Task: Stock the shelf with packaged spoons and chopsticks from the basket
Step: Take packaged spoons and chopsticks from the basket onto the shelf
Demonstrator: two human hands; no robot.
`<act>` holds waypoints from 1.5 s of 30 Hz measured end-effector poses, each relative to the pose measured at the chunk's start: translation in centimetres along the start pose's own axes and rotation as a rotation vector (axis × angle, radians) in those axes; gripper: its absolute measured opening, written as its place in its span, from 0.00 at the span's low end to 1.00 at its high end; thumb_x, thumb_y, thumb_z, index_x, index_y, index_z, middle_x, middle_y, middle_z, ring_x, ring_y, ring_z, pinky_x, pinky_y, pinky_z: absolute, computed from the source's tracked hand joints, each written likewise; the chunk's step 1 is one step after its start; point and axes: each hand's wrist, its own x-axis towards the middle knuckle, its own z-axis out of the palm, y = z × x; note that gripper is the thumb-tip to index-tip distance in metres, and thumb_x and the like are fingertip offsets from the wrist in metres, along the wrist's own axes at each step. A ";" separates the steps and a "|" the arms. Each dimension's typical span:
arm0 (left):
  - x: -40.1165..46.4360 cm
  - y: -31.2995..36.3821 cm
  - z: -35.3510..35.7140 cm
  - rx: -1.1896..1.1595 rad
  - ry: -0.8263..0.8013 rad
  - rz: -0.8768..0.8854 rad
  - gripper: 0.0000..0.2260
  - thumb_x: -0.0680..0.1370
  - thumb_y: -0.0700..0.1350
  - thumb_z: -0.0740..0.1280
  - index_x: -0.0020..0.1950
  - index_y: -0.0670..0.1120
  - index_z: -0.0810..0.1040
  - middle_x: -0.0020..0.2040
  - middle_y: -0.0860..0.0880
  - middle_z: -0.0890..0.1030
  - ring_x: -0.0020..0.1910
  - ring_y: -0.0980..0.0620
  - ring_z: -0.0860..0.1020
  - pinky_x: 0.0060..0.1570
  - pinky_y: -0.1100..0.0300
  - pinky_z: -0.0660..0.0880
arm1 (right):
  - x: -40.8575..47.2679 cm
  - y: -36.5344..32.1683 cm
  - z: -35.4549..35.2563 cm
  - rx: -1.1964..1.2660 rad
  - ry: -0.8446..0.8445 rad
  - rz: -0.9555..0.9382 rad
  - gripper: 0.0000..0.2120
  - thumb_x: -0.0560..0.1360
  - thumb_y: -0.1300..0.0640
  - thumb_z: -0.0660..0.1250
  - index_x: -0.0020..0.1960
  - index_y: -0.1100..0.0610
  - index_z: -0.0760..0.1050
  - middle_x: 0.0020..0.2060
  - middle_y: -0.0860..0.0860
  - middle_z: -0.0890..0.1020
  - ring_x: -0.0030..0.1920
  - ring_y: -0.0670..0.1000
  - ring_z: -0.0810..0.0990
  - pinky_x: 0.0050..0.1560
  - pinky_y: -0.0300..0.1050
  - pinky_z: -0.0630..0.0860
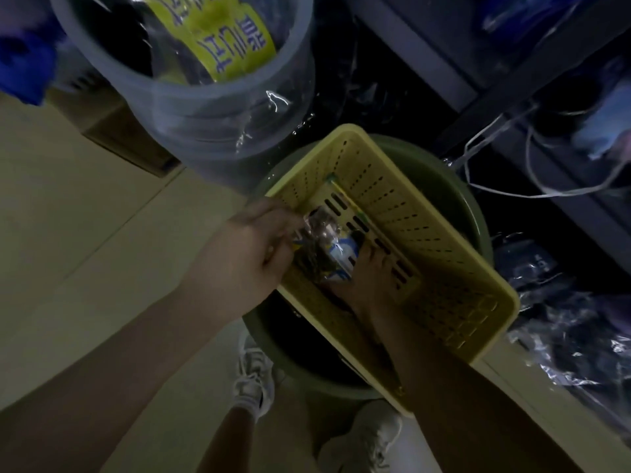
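At frame centre, dim light blurs the packet (326, 252) in the yellow basket (444, 268); contents unreadable. Its long axis runs upper left to lower right. Left hand (254, 247) pinches its wrapper; right hand (367, 281) lies beneath it, grip undeterminable. Basket rests on a green tub (474, 213) over beige floor tiles (68, 216).

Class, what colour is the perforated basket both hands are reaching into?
Pale yellow; the basket shows best in the head view, the only one given.
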 end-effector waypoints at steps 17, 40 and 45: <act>0.2 2.9 3.5 -0.245 -0.030 -0.330 0.09 0.76 0.39 0.62 0.54 0.41 0.78 0.47 0.48 0.79 0.46 0.55 0.76 0.39 0.81 0.65 | -5.8 1.1 -6.0 0.390 -0.018 -0.190 0.20 0.77 0.57 0.62 0.67 0.55 0.66 0.53 0.54 0.78 0.49 0.49 0.79 0.43 0.36 0.76; -3.2 0.9 -1.4 -0.524 0.113 -0.654 0.06 0.75 0.45 0.66 0.43 0.56 0.73 0.37 0.52 0.81 0.29 0.60 0.81 0.19 0.62 0.73 | -2.6 0.9 0.6 0.416 -0.268 0.121 0.40 0.70 0.32 0.60 0.75 0.51 0.54 0.72 0.57 0.62 0.69 0.60 0.67 0.64 0.57 0.71; -3.3 -0.2 -0.5 -0.390 0.027 -0.612 0.07 0.74 0.46 0.67 0.50 0.51 0.73 0.39 0.53 0.81 0.36 0.55 0.82 0.28 0.57 0.77 | -1.2 1.4 1.3 0.447 -0.139 0.134 0.43 0.67 0.35 0.68 0.71 0.59 0.58 0.67 0.59 0.69 0.62 0.59 0.73 0.54 0.48 0.74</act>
